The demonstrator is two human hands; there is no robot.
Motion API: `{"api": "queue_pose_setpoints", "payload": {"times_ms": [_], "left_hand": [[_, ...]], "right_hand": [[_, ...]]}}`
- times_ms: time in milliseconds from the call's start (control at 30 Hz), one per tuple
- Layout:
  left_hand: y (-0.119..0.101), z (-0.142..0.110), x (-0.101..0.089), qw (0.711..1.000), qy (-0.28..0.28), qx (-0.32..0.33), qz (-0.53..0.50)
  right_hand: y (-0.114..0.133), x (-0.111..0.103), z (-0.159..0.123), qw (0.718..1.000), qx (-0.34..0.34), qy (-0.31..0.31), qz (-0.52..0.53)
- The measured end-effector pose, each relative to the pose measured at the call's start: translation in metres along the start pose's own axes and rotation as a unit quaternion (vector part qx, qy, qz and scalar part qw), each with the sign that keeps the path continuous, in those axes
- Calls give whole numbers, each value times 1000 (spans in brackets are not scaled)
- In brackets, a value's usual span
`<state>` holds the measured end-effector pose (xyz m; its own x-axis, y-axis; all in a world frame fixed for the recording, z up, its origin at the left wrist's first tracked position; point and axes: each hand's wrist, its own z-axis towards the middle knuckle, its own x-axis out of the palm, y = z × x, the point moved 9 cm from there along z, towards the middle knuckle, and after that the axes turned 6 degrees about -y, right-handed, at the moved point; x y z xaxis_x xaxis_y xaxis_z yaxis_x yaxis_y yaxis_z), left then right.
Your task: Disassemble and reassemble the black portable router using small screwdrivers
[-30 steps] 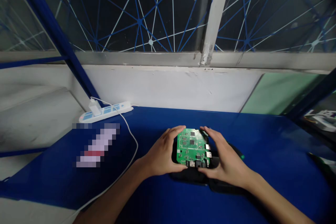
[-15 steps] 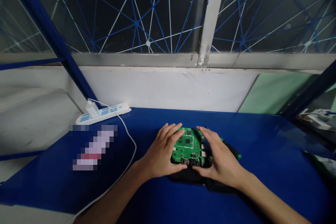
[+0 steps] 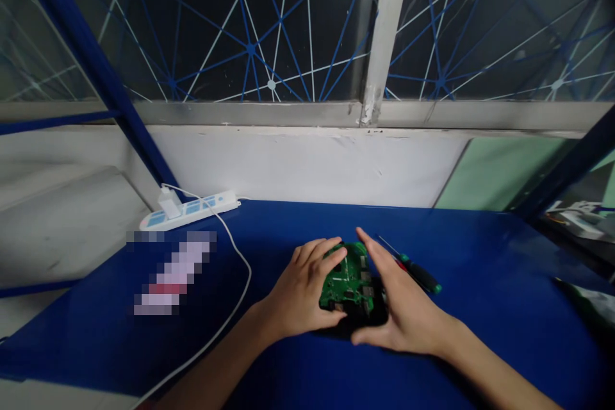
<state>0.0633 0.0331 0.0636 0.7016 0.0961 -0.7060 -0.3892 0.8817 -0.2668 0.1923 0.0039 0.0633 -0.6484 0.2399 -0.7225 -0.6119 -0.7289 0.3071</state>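
Observation:
In the head view a green circuit board (image 3: 346,283) with metal ports along its right side is tilted over a dark shape (image 3: 353,325), probably a black casing, mostly in shadow. My left hand (image 3: 307,285) grips the board from the left, fingers over its far edge and thumb at its near edge. My right hand (image 3: 403,298) is beside the board's right side. Its fingers stretch forward and its thumb is spread wide, with a gap to the board. Just beyond the right hand lies a screwdriver (image 3: 420,274) with a black and green handle; something red shows beside it.
A white power strip (image 3: 192,210) with a plug in it lies at the back left of the blue table (image 3: 269,224). Its white cable (image 3: 247,269) curves forward, left of my left arm. A blurred-out patch (image 3: 175,275) lies nearby. Blue frame posts stand at both sides.
The board has gone from nearly flat to tilted. My right hand has come away from its edge and opened wider. More of the screwdriver shows.

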Motion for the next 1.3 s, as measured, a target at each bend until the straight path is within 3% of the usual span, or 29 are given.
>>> {"api": "queue_pose_setpoints", "payload": {"times_ms": [100,233,367,700,967,1300], "left_hand": [[3,-2,-6,992,-36,-34,-118],[7,-9,6,960,-23,-79,-267],[6,-12,17,958,-12,-79,-275],[11,-10,13,959,-45,-87,-267],[35,-7,0,954,-129,-125,-241],[33,-6,8,986,-30,-116,-119]], "right_hand": [[-7,-1,-1,999,29,1,38],[-12,11,-5,996,49,38,61],[-12,17,-7,993,67,45,83],[-15,13,-5,992,89,19,87],[-39,-3,-7,990,136,-44,14],[-39,-2,-7,995,95,-4,-13]]}}
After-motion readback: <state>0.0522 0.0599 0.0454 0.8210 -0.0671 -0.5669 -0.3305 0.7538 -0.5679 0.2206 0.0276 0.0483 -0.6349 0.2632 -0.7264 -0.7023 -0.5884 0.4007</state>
